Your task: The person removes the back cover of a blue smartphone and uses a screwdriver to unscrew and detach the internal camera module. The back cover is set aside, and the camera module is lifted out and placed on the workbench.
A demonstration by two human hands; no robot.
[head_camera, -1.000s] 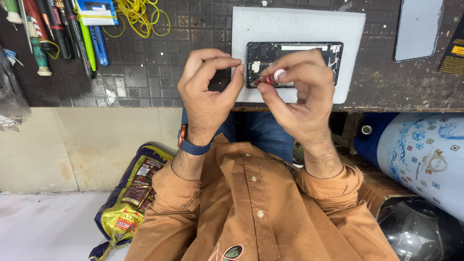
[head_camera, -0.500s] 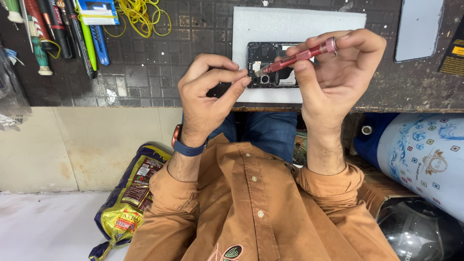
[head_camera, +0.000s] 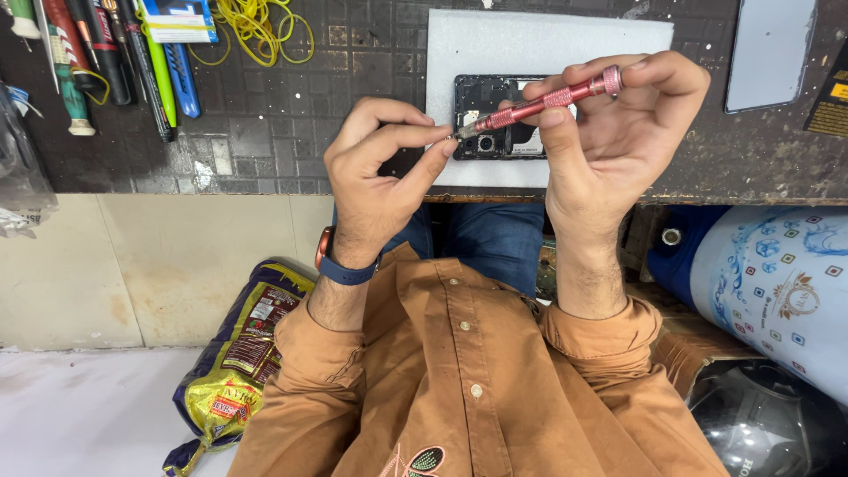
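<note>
On the dark counter (head_camera: 265, 132) an opened phone (head_camera: 495, 119) lies on a white mat (head_camera: 548, 44) (tools lined up alongside), while the right hand (head_camera: 618, 132) pinches a pink screwdriver (head_camera: 539, 102) above it and the left hand (head_camera: 380, 168) closes its grip at the tip, apparently seating a tiny screw, which calls for steady fingers.

Taking the white foam mat (head_camera: 548, 53) on the bench as landmark: far left of it, a blue and white carded packet (head_camera: 179, 18) lies at the top edge. Right of the mat, a pale grey-blue screen panel (head_camera: 768, 53) with rounded corners lies flat; beyond it, a black and yellow label (head_camera: 830, 97). Below-left, on the floor, a crumpled purple and yellow bag (head_camera: 234, 371)
</note>
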